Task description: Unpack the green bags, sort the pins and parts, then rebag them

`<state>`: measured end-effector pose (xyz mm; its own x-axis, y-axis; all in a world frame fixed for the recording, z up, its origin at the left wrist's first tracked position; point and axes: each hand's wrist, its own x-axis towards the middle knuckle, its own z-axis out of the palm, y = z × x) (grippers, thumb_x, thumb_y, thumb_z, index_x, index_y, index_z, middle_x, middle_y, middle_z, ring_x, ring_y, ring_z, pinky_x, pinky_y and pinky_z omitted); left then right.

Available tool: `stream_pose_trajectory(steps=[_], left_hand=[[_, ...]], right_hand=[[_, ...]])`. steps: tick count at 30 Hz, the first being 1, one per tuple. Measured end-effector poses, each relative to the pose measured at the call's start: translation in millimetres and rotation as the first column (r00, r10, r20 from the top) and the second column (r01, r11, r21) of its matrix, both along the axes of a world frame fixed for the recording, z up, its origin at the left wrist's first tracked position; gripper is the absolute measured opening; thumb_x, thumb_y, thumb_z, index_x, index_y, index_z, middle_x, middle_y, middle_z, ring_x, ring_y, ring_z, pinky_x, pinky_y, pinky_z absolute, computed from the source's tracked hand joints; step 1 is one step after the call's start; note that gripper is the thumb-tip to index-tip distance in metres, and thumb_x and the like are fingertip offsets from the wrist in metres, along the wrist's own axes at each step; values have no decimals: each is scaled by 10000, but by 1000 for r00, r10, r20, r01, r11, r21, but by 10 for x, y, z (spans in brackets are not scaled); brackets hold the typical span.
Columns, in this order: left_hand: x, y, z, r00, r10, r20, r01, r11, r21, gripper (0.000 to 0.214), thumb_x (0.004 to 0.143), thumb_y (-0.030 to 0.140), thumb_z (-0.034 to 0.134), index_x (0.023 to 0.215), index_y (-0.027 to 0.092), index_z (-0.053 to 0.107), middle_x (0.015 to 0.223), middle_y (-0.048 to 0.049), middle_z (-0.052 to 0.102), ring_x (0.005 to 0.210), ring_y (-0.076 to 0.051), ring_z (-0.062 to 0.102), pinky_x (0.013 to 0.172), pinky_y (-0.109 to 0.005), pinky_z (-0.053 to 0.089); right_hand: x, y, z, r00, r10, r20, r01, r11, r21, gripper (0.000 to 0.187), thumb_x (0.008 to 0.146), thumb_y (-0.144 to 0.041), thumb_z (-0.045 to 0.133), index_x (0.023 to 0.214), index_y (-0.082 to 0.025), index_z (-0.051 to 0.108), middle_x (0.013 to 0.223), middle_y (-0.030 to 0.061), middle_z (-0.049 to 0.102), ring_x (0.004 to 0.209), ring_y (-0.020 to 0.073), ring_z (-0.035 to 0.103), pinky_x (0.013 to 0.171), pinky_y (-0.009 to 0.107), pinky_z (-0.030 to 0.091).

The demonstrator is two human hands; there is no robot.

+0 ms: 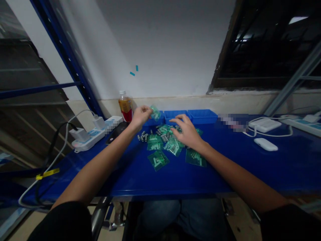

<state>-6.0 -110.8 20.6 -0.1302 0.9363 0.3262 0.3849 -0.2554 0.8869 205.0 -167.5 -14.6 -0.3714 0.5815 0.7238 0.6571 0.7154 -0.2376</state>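
Sitting at the blue desk (pixel 225 167), the person has the left hand (pixel 140 116) lifted toward the upper middle of the frame, pinching a small green bag (pixel 155 113) just in front of the row of blue bins (pixel 202 116). The right hand (pixel 187 133) lies spread, fingers apart, on the pile of green bags (pixel 160 139) at the centre. Many bags look already filled with small parts, two flat ones (pixel 157 160) lying nearer the bottom edge. Loose metal cylinders (pixel 142 136) left of the pile look unbagged, so I judge the work part done. A bottle (pixel 125 106) stands behind.
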Motion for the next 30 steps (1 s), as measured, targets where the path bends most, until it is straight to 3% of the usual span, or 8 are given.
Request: stream_pose_trajectory(steps=[5, 7, 10, 12, 16, 18, 21, 30], left_hand=[[-104, 348, -22, 983, 151, -108, -156, 987, -44, 181, 805, 249, 539, 873, 86, 577, 637, -58, 618, 579, -143, 604, 498, -197, 415], [-147, 311, -85, 968, 163, -190, -172, 985, -30, 274, 762, 312, 611, 917, 87, 594, 696, -84, 649, 672, -191, 636, 583, -243, 462], [-227, 114, -169, 928, 177, -328, -160, 984, 77, 414, 704, 373, 674, 1026, 124, 601, 987, -126, 646, 895, -243, 621, 798, -316, 458], [-279, -39, -197, 837, 98, -539, -12, 987, 159, 347, 787, 352, 577, 1058, 138, 604, 1073, -129, 611, 902, -225, 609, 854, -335, 430], [-324, -241, -195, 609, -180, -773, 321, 946, 33, 218, 816, 299, 526, 924, 175, 670, 901, -70, 657, 829, -189, 605, 804, -287, 436], [-318, -289, -198, 521, -256, -814, 385, 922, -43, 237, 788, 348, 578, 948, 206, 681, 973, -69, 657, 921, -213, 584, 843, -304, 419], [-303, -335, -243, 406, -294, -866, 365, 920, -141, 297, 757, 415, 619, 993, 245, 677, 1109, -85, 623, 1031, -268, 522, 871, -369, 392], [-301, -336, -337, 443, -303, -844, 366, 920, -138, 173, 712, 332, 668, 850, 229, 672, 926, -56, 651, 915, -238, 555, 782, -307, 405]], right_hand=[[37, -1, -15, 999, 0, 41, 3, 996, -86, 186, 832, -272, 554, 967, -177, 640, 923, 88, 578, 947, 236, 508, 852, 404, 424], [14, -41, -16, 997, 25, 77, -17, 994, -105, 184, 837, -285, 555, 955, -173, 641, 896, 84, 588, 943, 231, 500, 849, 387, 418], [-31, -83, -37, 989, 74, 131, -57, 990, -131, 186, 840, -304, 556, 959, -187, 638, 891, 79, 593, 930, 223, 497, 831, 375, 416], [-55, -90, -59, 983, 95, 157, -71, 987, -147, 187, 840, -313, 555, 961, -197, 637, 897, 75, 595, 925, 221, 498, 826, 377, 413], [-86, -95, -87, 977, 105, 184, -73, 982, -173, 192, 846, -313, 551, 964, -193, 642, 886, 77, 603, 917, 225, 504, 817, 382, 410], [-94, -106, -85, 976, 113, 187, -80, 981, -175, 188, 843, -305, 557, 962, -187, 644, 891, 81, 611, 919, 228, 509, 818, 386, 409], [-94, -124, -73, 975, 125, 183, -94, 981, -170, 182, 843, -302, 559, 957, -187, 643, 898, 79, 620, 920, 227, 511, 827, 389, 406], [-90, -132, -100, 968, 135, 210, -98, 979, -179, 180, 853, -318, 544, 953, -204, 642, 909, 68, 627, 908, 221, 518, 827, 383, 404]])
